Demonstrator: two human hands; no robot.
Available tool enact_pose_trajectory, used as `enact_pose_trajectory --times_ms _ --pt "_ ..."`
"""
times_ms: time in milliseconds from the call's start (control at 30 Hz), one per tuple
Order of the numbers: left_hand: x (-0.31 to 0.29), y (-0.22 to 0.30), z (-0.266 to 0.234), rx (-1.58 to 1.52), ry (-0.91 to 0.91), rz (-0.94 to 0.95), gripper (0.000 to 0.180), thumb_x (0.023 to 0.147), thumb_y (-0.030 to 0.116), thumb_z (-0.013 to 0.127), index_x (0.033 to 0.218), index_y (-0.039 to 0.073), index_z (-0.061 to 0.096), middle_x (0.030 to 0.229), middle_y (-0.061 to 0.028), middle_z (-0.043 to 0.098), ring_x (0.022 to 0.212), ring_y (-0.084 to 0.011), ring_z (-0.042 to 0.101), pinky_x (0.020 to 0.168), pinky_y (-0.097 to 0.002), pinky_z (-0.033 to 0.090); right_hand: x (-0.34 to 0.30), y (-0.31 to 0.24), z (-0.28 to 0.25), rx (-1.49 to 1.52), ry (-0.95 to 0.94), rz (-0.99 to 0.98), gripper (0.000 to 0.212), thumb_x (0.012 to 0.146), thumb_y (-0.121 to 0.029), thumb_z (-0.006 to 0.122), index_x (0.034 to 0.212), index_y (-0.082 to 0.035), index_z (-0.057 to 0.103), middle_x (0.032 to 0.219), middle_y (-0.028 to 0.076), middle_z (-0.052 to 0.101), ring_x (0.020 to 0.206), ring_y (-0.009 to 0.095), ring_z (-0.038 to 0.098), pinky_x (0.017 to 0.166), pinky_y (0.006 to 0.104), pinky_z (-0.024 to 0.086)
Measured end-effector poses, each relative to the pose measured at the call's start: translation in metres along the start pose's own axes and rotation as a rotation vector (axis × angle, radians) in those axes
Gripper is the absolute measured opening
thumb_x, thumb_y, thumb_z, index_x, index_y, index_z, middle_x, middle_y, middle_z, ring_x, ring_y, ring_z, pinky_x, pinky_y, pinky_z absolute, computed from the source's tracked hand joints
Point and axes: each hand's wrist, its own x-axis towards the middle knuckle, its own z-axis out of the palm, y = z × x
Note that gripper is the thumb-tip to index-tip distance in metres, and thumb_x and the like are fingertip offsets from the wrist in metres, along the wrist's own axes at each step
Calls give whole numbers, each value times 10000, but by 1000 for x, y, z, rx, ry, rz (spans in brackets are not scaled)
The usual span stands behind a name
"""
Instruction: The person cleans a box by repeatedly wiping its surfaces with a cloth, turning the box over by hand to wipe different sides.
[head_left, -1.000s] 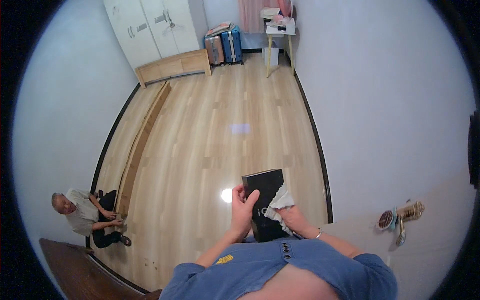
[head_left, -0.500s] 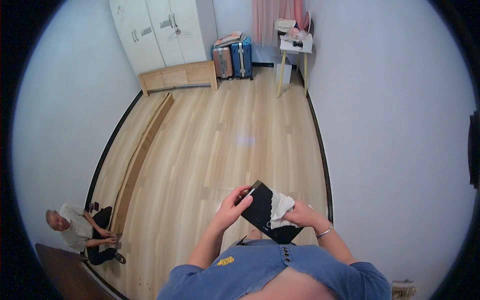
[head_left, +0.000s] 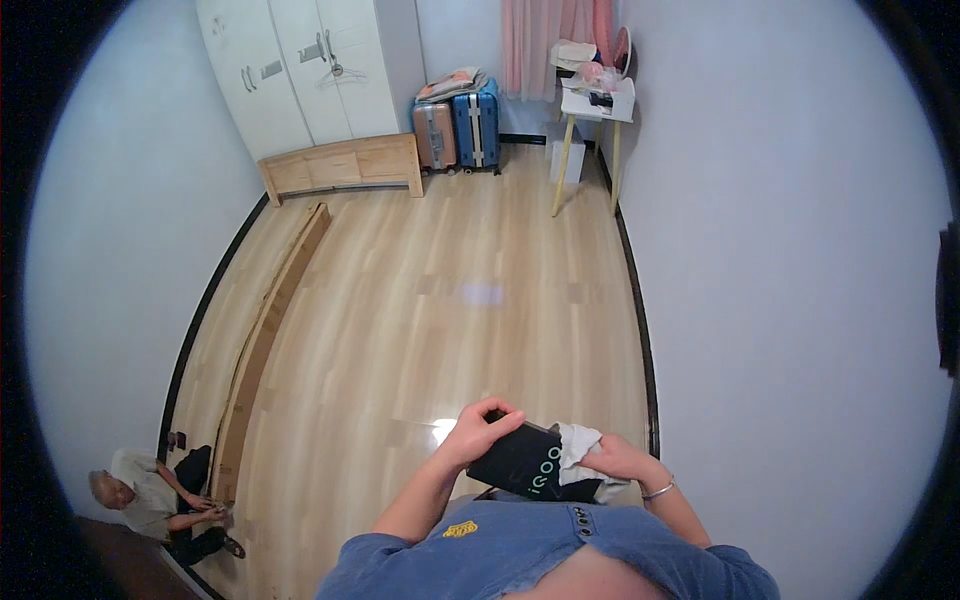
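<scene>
In front of my waist I hold a flat black box with pale green lettering on its upward face. My left hand grips the box's far left corner, thumb over the top and fingers wrapped round the edge. A crumpled white cloth is bunched in my right hand, which presses it on the box's right end. The cloth hides that end and part of my right fingers. A bracelet circles my right wrist.
A long cardboard box lies along the left side, with another person seated at its near end. At the back stand a wooden headboard, a white wardrobe, a blue suitcase, a brown suitcase and a small white table.
The box has come lower and nearer my body and tilted, so its lettering now shows. Both hands moved with it, the cloth still in the right.
</scene>
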Motion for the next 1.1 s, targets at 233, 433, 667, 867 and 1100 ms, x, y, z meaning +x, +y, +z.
enact_pose_trajectory --times_ms 233,433,667,867,1100 --pt "96 37 28 -161 217 64 203 746 194 628 806 5 579 715 -19 557 673 -78 500 617 -215 413 65 32 -93 528 480 -2 354 810 -221 518 1093 -12 474 1015 63 538 921 150 497 798 289 399" --pt "177 74 69 -466 509 239 175 787 184 591 841 25 544 732 -2 522 655 -63 465 597 -207 398 92 20 -184 804 440 -104 385 844 -273 480 1140 -34 423 1037 45 496 911 128 474 781 259 390" --pt "212 66 82 -264 72 73 289 784 193 588 1001 36 479 854 -51 528 803 -103 486 710 -236 396 142 44 -251 944 654 -198 366 833 -257 489 1078 15 471 1005 42 515 892 123 486 770 257 385" --pt "275 81 69 -258 -254 74 555 817 197 532 1286 83 258 1095 -118 466 943 -165 471 827 -280 379 207 18 -297 748 683 -238 355 828 -238 487 1070 22 483 993 54 531 897 145 493 786 262 381" --pt "383 106 53 -511 -24 75 617 841 205 508 1331 83 153 1193 -108 412 1037 -156 423 873 -254 350 299 -35 -343 -55 625 -313 544 757 -144 497 1195 89 274 1207 257 298 1115 349 348 952 372 266"
